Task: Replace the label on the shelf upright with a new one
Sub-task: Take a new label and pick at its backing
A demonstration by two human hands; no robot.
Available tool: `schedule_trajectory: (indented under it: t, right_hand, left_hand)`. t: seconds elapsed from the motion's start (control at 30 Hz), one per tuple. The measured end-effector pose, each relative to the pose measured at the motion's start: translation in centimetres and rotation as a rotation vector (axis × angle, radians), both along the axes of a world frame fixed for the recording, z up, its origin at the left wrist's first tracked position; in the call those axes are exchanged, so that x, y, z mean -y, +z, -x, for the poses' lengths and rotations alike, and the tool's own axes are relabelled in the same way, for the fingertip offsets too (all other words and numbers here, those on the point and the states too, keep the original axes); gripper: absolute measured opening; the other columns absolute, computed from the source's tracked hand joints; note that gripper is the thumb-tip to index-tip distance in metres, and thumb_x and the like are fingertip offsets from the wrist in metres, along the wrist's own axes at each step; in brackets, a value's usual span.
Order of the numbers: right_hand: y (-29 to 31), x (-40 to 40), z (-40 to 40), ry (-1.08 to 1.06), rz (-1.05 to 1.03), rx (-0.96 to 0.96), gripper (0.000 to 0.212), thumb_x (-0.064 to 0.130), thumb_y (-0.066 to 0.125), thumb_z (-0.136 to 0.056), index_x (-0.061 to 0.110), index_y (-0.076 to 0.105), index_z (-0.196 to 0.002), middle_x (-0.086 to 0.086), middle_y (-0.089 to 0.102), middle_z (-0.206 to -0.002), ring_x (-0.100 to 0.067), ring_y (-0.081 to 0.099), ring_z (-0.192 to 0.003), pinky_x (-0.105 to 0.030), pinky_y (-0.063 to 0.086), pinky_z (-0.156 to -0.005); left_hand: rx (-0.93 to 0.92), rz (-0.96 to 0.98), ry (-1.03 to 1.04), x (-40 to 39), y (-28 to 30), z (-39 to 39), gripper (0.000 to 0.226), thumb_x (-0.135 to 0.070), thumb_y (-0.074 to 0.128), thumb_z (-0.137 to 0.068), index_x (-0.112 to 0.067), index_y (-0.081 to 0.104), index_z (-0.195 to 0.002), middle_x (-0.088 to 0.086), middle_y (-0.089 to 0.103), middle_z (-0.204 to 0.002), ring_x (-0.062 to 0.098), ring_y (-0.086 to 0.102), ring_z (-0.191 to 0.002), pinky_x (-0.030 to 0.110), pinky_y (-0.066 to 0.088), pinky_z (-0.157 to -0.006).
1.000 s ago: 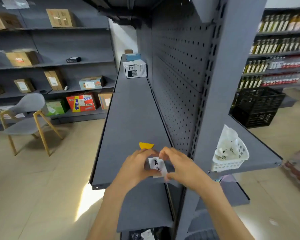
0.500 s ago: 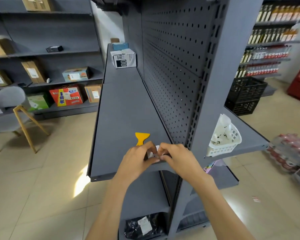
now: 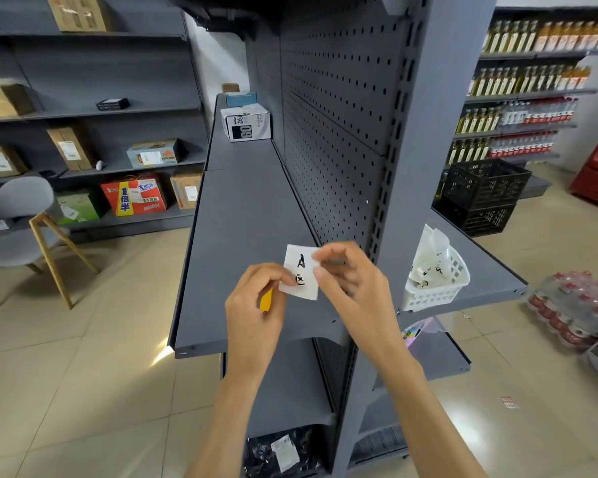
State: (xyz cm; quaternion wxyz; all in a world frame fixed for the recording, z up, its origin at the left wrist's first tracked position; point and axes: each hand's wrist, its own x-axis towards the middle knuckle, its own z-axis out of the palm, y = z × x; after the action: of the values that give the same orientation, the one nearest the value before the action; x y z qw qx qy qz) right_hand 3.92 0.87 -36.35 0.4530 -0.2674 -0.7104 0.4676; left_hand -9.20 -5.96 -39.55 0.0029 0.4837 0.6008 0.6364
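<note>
A white paper label (image 3: 301,270) with a black "A" and another mark is held up over the grey shelf (image 3: 242,215). My left hand (image 3: 256,305) pinches its lower left edge, and my right hand (image 3: 353,284) pinches its right edge. Behind my left hand a yellow scraper (image 3: 266,300) lies on the shelf, mostly hidden. The grey shelf upright (image 3: 439,125) rises just right of my hands; no label shows on the face I see.
A white basket (image 3: 435,291) of paper slips sits on the shelf right of the upright. A white box (image 3: 245,123) stands far back on the shelf. A grey chair (image 3: 18,229) is at left, black crates (image 3: 484,194) and bottle packs (image 3: 573,312) at right.
The label was hidden between my closed fingers half a second ago; now it is raised and spread flat between both hands. The view has shifted slightly.
</note>
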Motion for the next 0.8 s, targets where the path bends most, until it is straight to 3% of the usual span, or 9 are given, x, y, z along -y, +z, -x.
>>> schedule_trajectory:
  t: [0.07, 0.17, 0.27, 0.37, 0.5, 0.57, 0.7, 0.8]
  right_hand:
    - [1.2, -0.4, 0.0, 0.006, -0.013, -0.023, 0.024, 0.001, 0.067, -0.092, 0.019, 0.064, -0.108, 0.008, 0.07, -0.114, -0.012, 0.071, -0.098, -0.02, 0.057, -0.083]
    - [2.7, -0.9, -0.2, 0.006, -0.038, -0.015, 0.035, -0.006, 0.065, -0.089, 0.02, 0.064, -0.112, 0.003, 0.068, -0.12, -0.01, 0.073, -0.088, -0.015, 0.055, -0.074]
    - [3.6, -1.2, -0.9, 0.017, -0.036, -0.029, 0.036, -0.007, 0.066, -0.089, 0.021, 0.064, -0.113, 0.004, 0.07, -0.113, -0.009, 0.074, -0.084, -0.015, 0.056, -0.072]
    - [4.3, -1.3, -2.1, 0.033, -0.038, -0.04, 0.033, -0.004, 0.067, -0.09, 0.02, 0.065, -0.112, 0.0, 0.071, -0.098, -0.011, 0.073, -0.083, -0.017, 0.057, -0.073]
    - [5.0, -1.5, -4.2, 0.086, -0.047, -0.058, 0.028, 0.003, 0.068, -0.092, 0.023, 0.066, -0.11, -0.006, 0.069, -0.093, -0.015, 0.073, -0.083, -0.024, 0.057, -0.076]
    - [5.4, -1.7, -5.4, 0.106, -0.057, -0.06, 0.024, 0.004, 0.069, -0.092, 0.023, 0.066, -0.108, -0.005, 0.069, -0.092, -0.014, 0.073, -0.081, -0.024, 0.058, -0.077]
    - [5.9, -2.4, -7.6, 0.145, -0.067, -0.043, 0.011, 0.008, 0.068, -0.094, 0.016, 0.067, -0.101, 0.002, 0.076, -0.088, -0.009, 0.075, -0.083, -0.023, 0.059, -0.078]
    - [6.1, -3.5, -9.7, 0.132, -0.081, 0.005, 0.004, 0.012, 0.067, -0.095, 0.016, 0.068, -0.094, 0.006, 0.078, -0.088, -0.009, 0.075, -0.085, -0.025, 0.06, -0.081]
  left_hand:
    - [-0.01, -0.038, 0.012, 0.2, 0.9, -0.6, 0.037, 0.023, 0.051, -0.084, -0.011, 0.067, -0.083, 0.0, 0.067, -0.09, 0.015, 0.067, -0.088, 0.022, 0.051, -0.079]
    - [-0.008, -0.062, 0.007, 0.5, 2.1, -1.6, 0.036, 0.021, 0.046, -0.084, -0.007, 0.067, -0.083, -0.001, 0.068, -0.088, 0.011, 0.065, -0.086, 0.019, 0.047, -0.076]
    - [0.014, -0.072, 0.011, 0.7, 3.3, -2.8, 0.032, 0.011, 0.045, -0.087, -0.011, 0.068, -0.087, -0.004, 0.068, -0.09, 0.01, 0.065, -0.089, 0.017, 0.046, -0.078]
    - [0.064, -0.106, 0.012, 0.7, 4.6, -4.2, 0.023, 0.004, 0.052, -0.095, -0.014, 0.063, -0.104, -0.001, 0.065, -0.105, 0.016, 0.067, -0.095, 0.022, 0.05, -0.081]
    - [0.129, -0.099, -0.031, 0.2, 7.0, -6.3, 0.036, -0.007, 0.067, -0.093, -0.023, 0.053, -0.122, -0.007, 0.059, -0.112, 0.009, 0.068, -0.088, 0.022, 0.054, -0.074]
    - [0.139, -0.059, -0.036, -0.1, 7.9, -7.3, 0.03, -0.014, 0.07, -0.091, -0.024, 0.058, -0.117, -0.009, 0.065, -0.103, 0.008, 0.069, -0.084, 0.018, 0.053, -0.069]
    - [0.147, -0.013, -0.012, -1.2, 8.8, -9.3, 0.004, -0.017, 0.072, -0.089, -0.018, 0.068, -0.089, -0.006, 0.069, -0.079, 0.006, 0.065, -0.071, 0.013, 0.048, -0.06]
    - [0.128, 0.035, -0.049, -2.0, 9.1, -10.8, 0.006, -0.015, 0.073, -0.088, -0.014, 0.069, -0.084, -0.001, 0.069, -0.075, 0.004, 0.061, -0.064, 0.011, 0.044, -0.056]
